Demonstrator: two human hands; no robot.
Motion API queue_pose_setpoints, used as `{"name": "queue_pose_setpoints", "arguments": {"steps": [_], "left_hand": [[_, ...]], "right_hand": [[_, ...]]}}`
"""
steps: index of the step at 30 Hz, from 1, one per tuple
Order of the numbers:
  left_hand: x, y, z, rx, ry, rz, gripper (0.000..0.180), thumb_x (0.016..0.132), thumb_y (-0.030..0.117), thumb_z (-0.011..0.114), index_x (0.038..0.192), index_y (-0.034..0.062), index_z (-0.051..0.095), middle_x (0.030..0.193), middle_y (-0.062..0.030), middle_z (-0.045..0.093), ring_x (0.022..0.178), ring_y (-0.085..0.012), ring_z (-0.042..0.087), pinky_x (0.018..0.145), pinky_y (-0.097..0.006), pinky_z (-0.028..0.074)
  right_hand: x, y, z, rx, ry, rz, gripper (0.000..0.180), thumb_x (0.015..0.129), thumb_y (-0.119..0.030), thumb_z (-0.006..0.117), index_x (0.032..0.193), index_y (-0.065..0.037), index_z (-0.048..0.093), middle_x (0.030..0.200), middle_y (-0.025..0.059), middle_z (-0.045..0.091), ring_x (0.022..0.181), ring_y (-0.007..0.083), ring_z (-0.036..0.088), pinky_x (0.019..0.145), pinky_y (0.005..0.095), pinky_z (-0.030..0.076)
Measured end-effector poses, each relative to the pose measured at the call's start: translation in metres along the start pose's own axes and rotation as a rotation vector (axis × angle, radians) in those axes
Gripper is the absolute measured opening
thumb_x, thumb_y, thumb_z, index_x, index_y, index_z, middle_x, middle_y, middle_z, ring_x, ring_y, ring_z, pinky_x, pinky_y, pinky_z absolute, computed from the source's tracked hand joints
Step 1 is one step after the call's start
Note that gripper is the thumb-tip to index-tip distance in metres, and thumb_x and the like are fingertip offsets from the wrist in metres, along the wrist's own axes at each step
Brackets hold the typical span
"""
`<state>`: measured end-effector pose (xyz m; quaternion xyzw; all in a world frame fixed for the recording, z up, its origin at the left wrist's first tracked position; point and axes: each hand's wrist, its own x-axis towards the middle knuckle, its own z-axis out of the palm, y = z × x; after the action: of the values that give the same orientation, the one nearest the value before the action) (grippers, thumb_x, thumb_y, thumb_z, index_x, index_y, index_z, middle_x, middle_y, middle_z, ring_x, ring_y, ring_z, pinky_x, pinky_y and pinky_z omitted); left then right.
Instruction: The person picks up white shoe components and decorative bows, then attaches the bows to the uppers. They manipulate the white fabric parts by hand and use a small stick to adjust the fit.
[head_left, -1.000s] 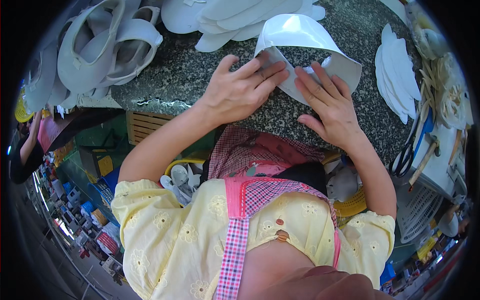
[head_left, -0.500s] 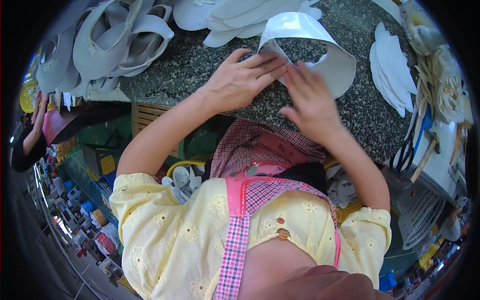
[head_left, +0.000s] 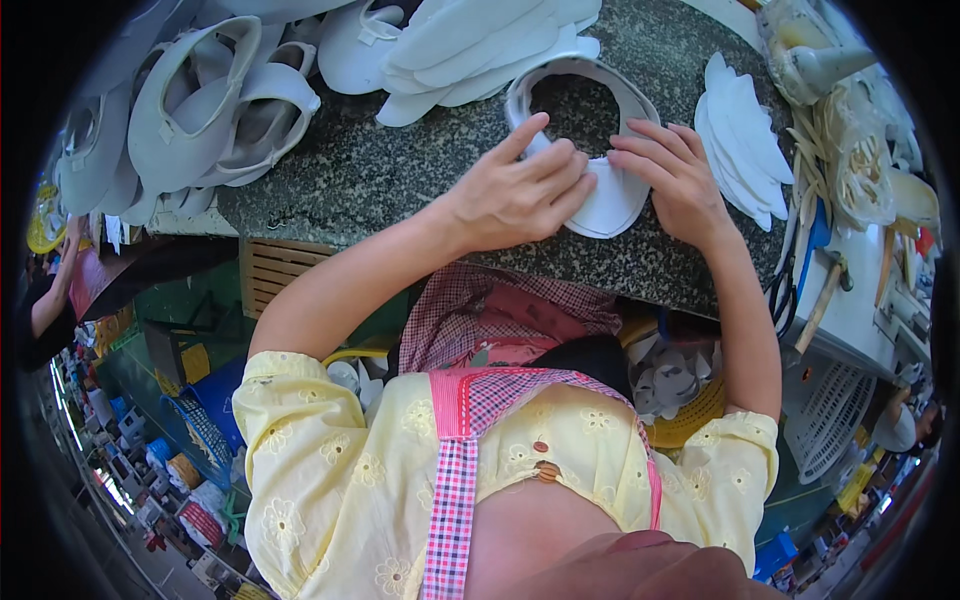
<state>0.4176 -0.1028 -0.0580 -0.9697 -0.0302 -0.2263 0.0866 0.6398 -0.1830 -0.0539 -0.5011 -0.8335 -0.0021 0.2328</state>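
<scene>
Head view: one look down over the person's chest to a dark speckled surface (head_left: pixel 400 170) across the top of the frame.
Left hand (head_left: pixel 515 195): centre of the frame, palm down on the white piece, fingers (head_left: pixel 560 170) pressed together flat, the forefinger stretched up along the piece's band.
Right hand (head_left: pixel 672 175): just right of the left hand, palm down, fingers slightly spread, tips resting on the right side of the same piece.
White piece (head_left: pixel 600 195): upper centre, lying on the surface between both hands; a flat rounded flap near the hands and a curved band looping up into a ring behind them.
Soles (head_left: pixel 490 45): a stack of flat white cut-outs at top centre, just above the ring, nearly touching it.
Cut pieces (head_left: pixel 745 150): a fanned white pile to the right of the right hand, near it but apart.
Straps (head_left: pixel 190 120): a heap of white looped parts at upper left, well apart from the hands.
Scissors (head_left: pixel 790 270): at the right edge of the surface, beside a wooden-handled tool.
Clothing: yellow blouse (head_left: pixel 340 480) with a pink checked strap, lower half of the frame.
</scene>
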Motion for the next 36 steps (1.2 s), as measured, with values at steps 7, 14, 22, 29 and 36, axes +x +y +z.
{"name": "queue_pose_setpoints", "arguments": {"steps": [7, 14, 22, 29, 36], "left_hand": [[-0.001, -0.019, -0.009, 0.003, -0.067, 0.072, 0.034, 0.065, 0.013, 0.054, 0.098, 0.0059, 0.059, 0.103, -0.0019, 0.056, 0.095, -0.0156, 0.051, 0.093, -0.035, 0.038], [0.002, -0.027, -0.007, 0.037, -0.098, 0.111, 0.033, 0.066, 0.013, 0.053, 0.098, 0.0061, 0.058, 0.106, -0.0013, 0.055, 0.098, -0.0155, 0.05, 0.093, -0.035, 0.037], [0.018, -0.045, -0.045, -0.592, -0.007, -0.25, 0.027, 0.063, 0.0, 0.062, 0.088, 0.0095, 0.065, 0.085, -0.0033, 0.062, 0.076, -0.0171, 0.057, 0.069, -0.027, 0.047], [0.034, -0.026, -0.08, -1.584, -0.147, -0.633, 0.029, 0.07, 0.021, 0.072, 0.082, -0.0034, 0.063, 0.073, -0.0045, 0.062, 0.068, -0.0073, 0.057, 0.057, -0.02, 0.045], [0.025, 0.007, -0.051, -1.725, 0.331, -0.989, 0.027, 0.074, 0.023, 0.068, 0.083, -0.0022, 0.063, 0.07, -0.0047, 0.062, 0.056, -0.0062, 0.056, 0.048, -0.018, 0.044]], "right_hand": [[-0.008, -0.005, -0.001, -0.23, -0.211, -0.026, 0.049, 0.069, 0.0, 0.05, 0.112, -0.023, 0.055, 0.122, -0.0023, 0.047, 0.115, 0.0132, 0.041, 0.09, 0.0395, 0.026], [-0.01, 0.01, 0.005, -0.225, -0.14, -0.019, 0.048, 0.067, -0.002, 0.052, 0.108, -0.026, 0.057, 0.123, -0.001, 0.047, 0.107, 0.0141, 0.047, 0.083, 0.0351, 0.032], [0.01, -0.007, -0.023, -0.019, 0.019, -0.027, 0.04, 0.06, -0.006, 0.062, 0.099, -0.016, 0.06, 0.096, 0.0005, 0.059, 0.089, 0.0164, 0.055, 0.082, 0.0348, 0.034], [0.004, -0.048, -0.046, 0.987, 0.146, 0.128, 0.01, 0.074, -0.011, 0.065, 0.079, -0.002, 0.063, 0.067, 0.004, 0.061, 0.06, 0.0123, 0.054, 0.066, 0.0282, 0.04], [0.008, -0.083, -0.023, 1.315, 0.536, 0.801, 0.022, 0.082, -0.018, 0.06, 0.083, 0.004, 0.06, 0.067, 0.0012, 0.058, 0.056, 0.0021, 0.049, 0.047, 0.015, 0.035]]}}
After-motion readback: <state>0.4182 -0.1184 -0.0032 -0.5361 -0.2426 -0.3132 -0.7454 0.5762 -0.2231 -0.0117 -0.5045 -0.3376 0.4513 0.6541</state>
